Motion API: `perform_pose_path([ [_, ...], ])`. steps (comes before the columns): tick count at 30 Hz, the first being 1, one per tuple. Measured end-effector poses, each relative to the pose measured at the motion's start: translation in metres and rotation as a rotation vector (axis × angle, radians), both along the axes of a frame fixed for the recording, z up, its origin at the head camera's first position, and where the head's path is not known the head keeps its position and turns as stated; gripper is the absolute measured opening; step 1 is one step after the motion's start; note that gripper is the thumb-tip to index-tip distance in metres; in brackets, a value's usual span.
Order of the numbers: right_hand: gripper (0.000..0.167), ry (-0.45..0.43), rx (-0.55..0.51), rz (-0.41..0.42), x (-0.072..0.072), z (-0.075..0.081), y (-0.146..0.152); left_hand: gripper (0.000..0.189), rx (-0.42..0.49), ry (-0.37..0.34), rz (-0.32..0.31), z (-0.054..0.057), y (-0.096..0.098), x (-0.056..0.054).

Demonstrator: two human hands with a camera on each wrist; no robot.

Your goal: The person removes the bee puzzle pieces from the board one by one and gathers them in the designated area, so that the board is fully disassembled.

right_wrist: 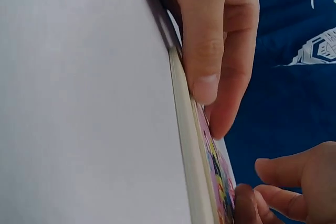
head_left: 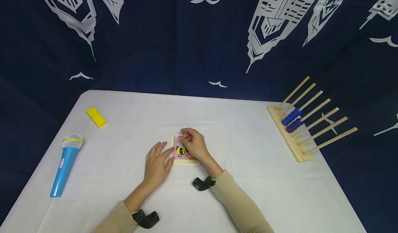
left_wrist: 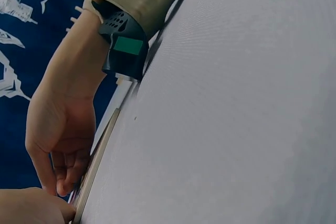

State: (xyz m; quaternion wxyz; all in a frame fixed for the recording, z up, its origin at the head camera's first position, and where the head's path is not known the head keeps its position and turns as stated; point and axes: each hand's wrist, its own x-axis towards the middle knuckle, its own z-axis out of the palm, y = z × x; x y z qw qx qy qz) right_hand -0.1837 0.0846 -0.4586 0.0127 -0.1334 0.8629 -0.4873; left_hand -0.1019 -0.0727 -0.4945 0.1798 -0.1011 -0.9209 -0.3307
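A small, flat wooden puzzle board (head_left: 186, 162) lies on the table, its pink picture (head_left: 178, 155) showing a yellow and black bee. My left hand (head_left: 157, 164) rests at its left side with fingers spread, thumb and index fingertip at the frame's edge. In the right wrist view, the left thumb (right_wrist: 205, 72) lies along that edge. My right hand (head_left: 195, 145) reaches over the board's upper right, fingers bent and fingertips touching the picture. It covers part of the picture, and no separate piece shows between its fingers. The left wrist view shows its fingers (left_wrist: 65, 174) pointing down at the board.
A blue toy microphone (head_left: 65, 167) lies on the left of the white table (head_left: 124, 122), with a yellow block (head_left: 96, 117) beyond it. At the right edge stands a wooden rack (head_left: 289, 136) of upright pegs carrying blue and purple beads. A dark printed curtain (head_left: 149, 53) hangs behind.
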Motion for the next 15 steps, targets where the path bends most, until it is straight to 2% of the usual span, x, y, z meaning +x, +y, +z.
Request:
perform_pose_path([
  [10,0.029,0.089,0.135,-0.019,-0.0017,-0.0094,-0.0014,0.031,-0.013,0.029,0.005,-0.0012,0.0004,-0.0002],
  [15,0.031,0.125,0.232,0.003,0.0005,-0.0073,-0.0024,0.031,-0.020,0.009,0.008,0.0007,0.0006,0.0001],
])
